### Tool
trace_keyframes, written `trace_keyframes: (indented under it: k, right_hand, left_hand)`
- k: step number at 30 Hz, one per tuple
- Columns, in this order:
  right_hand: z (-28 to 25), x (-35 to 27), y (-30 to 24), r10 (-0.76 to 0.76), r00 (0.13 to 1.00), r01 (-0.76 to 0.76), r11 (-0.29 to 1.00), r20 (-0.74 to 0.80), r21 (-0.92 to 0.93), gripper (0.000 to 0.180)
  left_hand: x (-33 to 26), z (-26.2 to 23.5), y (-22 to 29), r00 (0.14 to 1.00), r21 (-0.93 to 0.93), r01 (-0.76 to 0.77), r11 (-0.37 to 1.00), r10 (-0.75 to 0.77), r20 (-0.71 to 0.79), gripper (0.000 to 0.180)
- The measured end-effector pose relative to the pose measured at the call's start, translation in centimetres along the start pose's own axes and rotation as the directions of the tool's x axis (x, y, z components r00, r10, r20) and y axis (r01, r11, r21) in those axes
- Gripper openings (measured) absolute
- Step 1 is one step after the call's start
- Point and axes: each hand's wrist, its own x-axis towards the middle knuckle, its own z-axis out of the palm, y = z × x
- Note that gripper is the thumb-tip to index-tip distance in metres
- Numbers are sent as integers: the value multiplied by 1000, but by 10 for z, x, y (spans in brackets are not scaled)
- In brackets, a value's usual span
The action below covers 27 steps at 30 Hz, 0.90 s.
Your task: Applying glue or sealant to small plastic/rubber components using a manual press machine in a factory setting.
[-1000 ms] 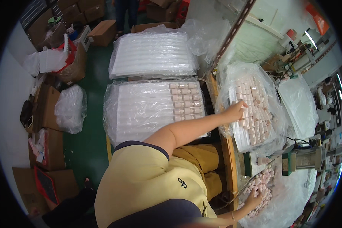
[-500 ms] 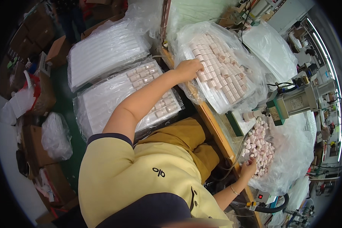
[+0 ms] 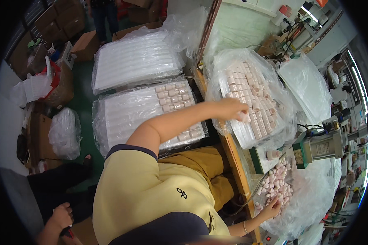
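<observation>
My left hand [image 3: 236,110] is closed, its fingertips pinched around a pale pink cap [image 3: 243,117] above the near edge of a white tray [image 3: 243,136]. Rows of pale pink cylindrical caps [image 3: 255,92] lie in that tray, which sits in clear plastic film on the bench. My right hand [image 3: 272,207] reaches into a heap of small pink and white pieces [image 3: 277,181]; its fingers are bent, and I cannot make out whether they grip one. Between the two hands stands a green and grey bench press [image 3: 315,150], with one pink cap [image 3: 272,154] at its base.
Left of my arm lie two plastic-wrapped white trays, one bare-looking [image 3: 135,61] and one partly filled with caps [image 3: 131,118]. A wooden bench edge [image 3: 237,167] runs beside my lap. Another person's hand [image 3: 62,215] shows at the lower left. Cardboard boxes [image 3: 85,45] stand behind.
My view has shifted, so the bench sits lower and further right. My left hand now shows a cap at its fingertips over the tray. Another person has come into view at the lower left.
</observation>
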Motion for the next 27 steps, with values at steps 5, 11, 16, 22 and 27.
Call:
trace_keyframes:
  k: [5,11,16,22,27]
  right_hand:
    - [44,-47,-110,-47,950,-129,843,310,523,19]
    - [68,-65,-161,-431,844,154,766,320,625,22]
    - [61,-72,-168,-577,730,361,780,366,510,24]
    - [59,-73,-170,-647,679,493,752,347,438,21]
    - [65,-71,-145,-600,729,462,786,330,411,14]
  left_hand:
    - [-28,68,57,980,-576,-132,806,194,48,33]
    - [-58,101,82,953,-847,245,472,45,301,30]
    - [-73,110,73,924,-910,364,199,44,379,41]
    - [-79,101,74,933,-902,325,283,60,355,40]
    - [-79,106,77,961,-916,233,326,68,269,25]
